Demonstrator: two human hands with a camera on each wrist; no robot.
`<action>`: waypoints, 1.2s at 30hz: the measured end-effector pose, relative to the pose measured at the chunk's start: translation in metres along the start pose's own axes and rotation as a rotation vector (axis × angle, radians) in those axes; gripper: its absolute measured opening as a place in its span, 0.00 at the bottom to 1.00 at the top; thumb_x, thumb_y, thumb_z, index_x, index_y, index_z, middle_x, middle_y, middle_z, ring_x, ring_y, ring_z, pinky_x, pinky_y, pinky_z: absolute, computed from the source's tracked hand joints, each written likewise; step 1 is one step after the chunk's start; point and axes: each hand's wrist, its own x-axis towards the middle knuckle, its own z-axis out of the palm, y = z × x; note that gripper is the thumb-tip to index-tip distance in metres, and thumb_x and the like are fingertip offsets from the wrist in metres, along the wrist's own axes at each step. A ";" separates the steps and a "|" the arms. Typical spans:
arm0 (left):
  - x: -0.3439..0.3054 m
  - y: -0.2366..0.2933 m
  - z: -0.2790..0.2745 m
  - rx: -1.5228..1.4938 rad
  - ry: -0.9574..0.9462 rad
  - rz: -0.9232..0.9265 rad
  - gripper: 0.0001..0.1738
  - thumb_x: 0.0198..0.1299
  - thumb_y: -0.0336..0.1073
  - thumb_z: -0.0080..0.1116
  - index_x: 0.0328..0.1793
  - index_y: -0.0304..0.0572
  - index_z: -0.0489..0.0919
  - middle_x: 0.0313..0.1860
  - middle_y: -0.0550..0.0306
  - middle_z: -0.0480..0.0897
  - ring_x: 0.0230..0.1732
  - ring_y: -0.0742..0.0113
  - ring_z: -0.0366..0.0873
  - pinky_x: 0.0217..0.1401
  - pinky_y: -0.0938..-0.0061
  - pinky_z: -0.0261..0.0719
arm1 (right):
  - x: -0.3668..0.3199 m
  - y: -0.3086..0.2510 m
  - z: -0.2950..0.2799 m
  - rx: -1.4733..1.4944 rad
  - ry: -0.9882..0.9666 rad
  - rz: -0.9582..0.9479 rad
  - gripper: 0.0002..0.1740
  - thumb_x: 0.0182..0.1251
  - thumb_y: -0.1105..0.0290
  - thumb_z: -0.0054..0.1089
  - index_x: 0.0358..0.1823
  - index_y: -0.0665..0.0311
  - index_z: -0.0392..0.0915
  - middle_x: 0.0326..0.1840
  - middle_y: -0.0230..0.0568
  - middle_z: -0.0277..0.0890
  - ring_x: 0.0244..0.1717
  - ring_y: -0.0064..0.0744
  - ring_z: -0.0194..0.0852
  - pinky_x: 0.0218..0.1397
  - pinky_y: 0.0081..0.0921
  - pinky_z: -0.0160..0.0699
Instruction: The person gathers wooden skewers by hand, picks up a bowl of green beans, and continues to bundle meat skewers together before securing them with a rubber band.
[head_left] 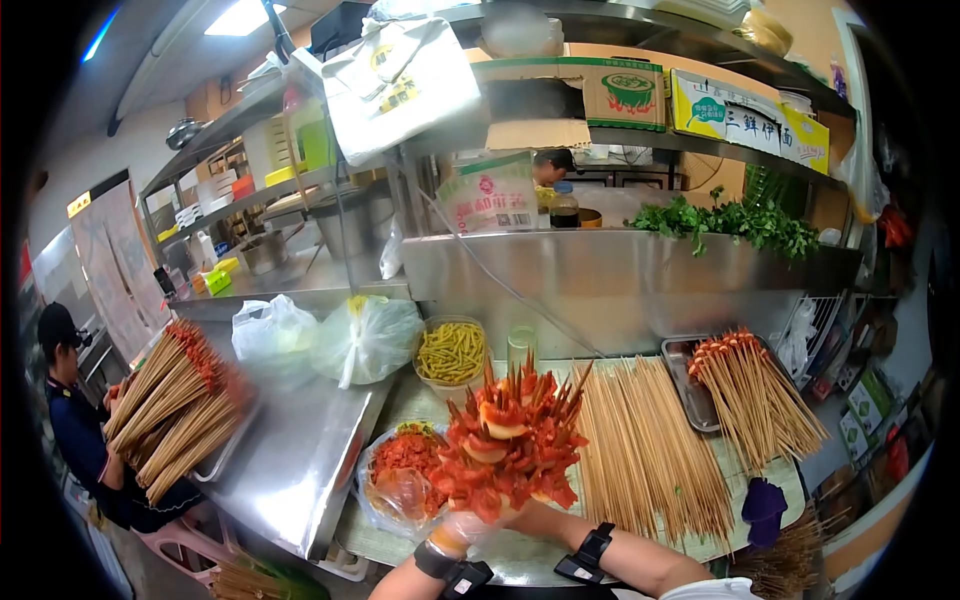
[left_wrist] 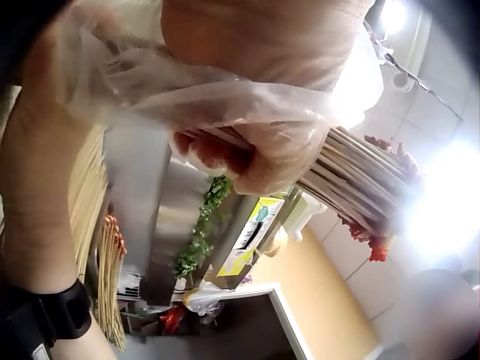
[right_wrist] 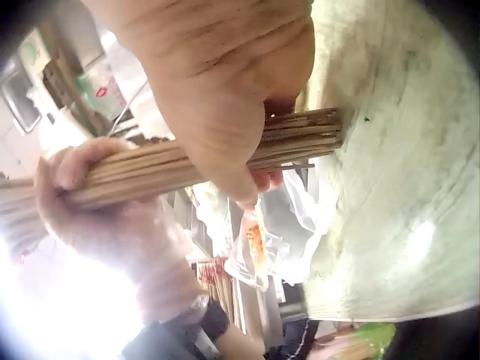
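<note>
A bundle of skewers (head_left: 510, 440) stands upright in front of me, red-coated pieces and pale rounds clustered at its top. My left hand (left_wrist: 262, 45), in a clear plastic glove, grips the sticks (left_wrist: 345, 176) below the food. Lower down, near the stick ends, my right hand (right_wrist: 225, 97) curls its fingers round the same bundle, close over the pale green board. The red food hides most of both hands in the head view. Just left of the bundle sits a plastic-lined dish of red seasoned pieces (head_left: 400, 465).
Long rows of wooden sticks (head_left: 650, 450) lie to the right, beside a metal tray (head_left: 690, 390) with more loaded skewers (head_left: 755, 395). A tub of green pods (head_left: 451, 350) and tied plastic bags (head_left: 368, 338) stand behind. Another person (head_left: 75, 430) is at far left.
</note>
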 end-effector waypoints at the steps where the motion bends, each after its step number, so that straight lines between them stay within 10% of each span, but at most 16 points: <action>1: -0.001 -0.014 -0.002 -0.059 -0.009 -0.026 0.30 0.55 0.37 0.66 0.65 0.43 0.70 0.61 0.56 0.75 0.61 0.64 0.71 0.65 0.67 0.69 | 0.002 0.025 0.005 -0.013 0.042 -0.100 0.26 0.60 0.73 0.61 0.62 0.64 0.70 0.57 0.42 0.74 0.59 0.35 0.69 0.64 0.31 0.66; 5: -0.003 -0.008 -0.005 -0.230 -0.037 -0.076 0.31 0.55 0.37 0.64 0.66 0.42 0.68 0.63 0.55 0.72 0.64 0.63 0.68 0.68 0.67 0.66 | -0.002 0.026 -0.038 -0.566 -0.260 -0.087 0.24 0.60 0.74 0.61 0.59 0.66 0.71 0.47 0.45 0.80 0.51 0.37 0.77 0.56 0.32 0.74; 9: 0.000 -0.003 -0.013 -0.344 -0.183 -0.215 0.29 0.62 0.43 0.57 0.68 0.44 0.66 0.65 0.55 0.71 0.66 0.63 0.67 0.70 0.68 0.65 | -0.018 -0.119 -0.123 -0.540 0.115 -0.004 0.13 0.70 0.67 0.52 0.49 0.68 0.76 0.42 0.40 0.81 0.42 0.31 0.79 0.47 0.30 0.78; 11: 0.006 -0.008 -0.015 -0.394 -0.279 -0.292 0.29 0.65 0.46 0.53 0.69 0.46 0.64 0.66 0.56 0.70 0.67 0.63 0.66 0.71 0.69 0.64 | -0.011 -0.184 -0.150 -0.219 0.248 -0.260 0.16 0.73 0.62 0.49 0.48 0.68 0.75 0.38 0.35 0.78 0.44 0.26 0.77 0.48 0.27 0.76; 14: 0.015 -0.003 -0.006 0.077 -0.226 -0.094 0.26 0.57 0.35 0.62 0.61 0.36 0.70 0.54 0.55 0.74 0.58 0.61 0.70 0.64 0.65 0.69 | 0.004 -0.262 -0.138 -0.581 0.168 -0.638 0.27 0.73 0.52 0.44 0.61 0.68 0.69 0.54 0.46 0.73 0.52 0.32 0.73 0.56 0.28 0.73; 17: 0.016 0.066 0.002 -0.102 -0.103 -0.243 0.25 0.55 0.34 0.66 0.58 0.38 0.73 0.49 0.58 0.78 0.52 0.65 0.75 0.58 0.68 0.75 | 0.036 -0.280 -0.116 -0.817 -0.108 -0.722 0.39 0.72 0.40 0.37 0.65 0.69 0.65 0.65 0.57 0.66 0.66 0.51 0.63 0.70 0.37 0.60; 21: 0.022 0.065 0.003 -0.229 -0.040 -0.135 0.27 0.49 0.29 0.71 0.56 0.39 0.74 0.48 0.60 0.80 0.48 0.68 0.77 0.53 0.71 0.77 | 0.048 -0.282 -0.105 -0.869 -0.416 -0.459 0.37 0.75 0.45 0.34 0.66 0.74 0.63 0.71 0.58 0.59 0.73 0.50 0.53 0.75 0.36 0.52; 36: 0.023 0.057 0.001 -0.361 0.027 -0.140 0.26 0.45 0.25 0.71 0.53 0.40 0.75 0.46 0.63 0.80 0.45 0.72 0.77 0.49 0.73 0.77 | 0.077 -0.291 -0.064 -0.952 -0.546 -0.368 0.40 0.72 0.39 0.36 0.64 0.73 0.66 0.64 0.61 0.66 0.67 0.54 0.62 0.69 0.38 0.61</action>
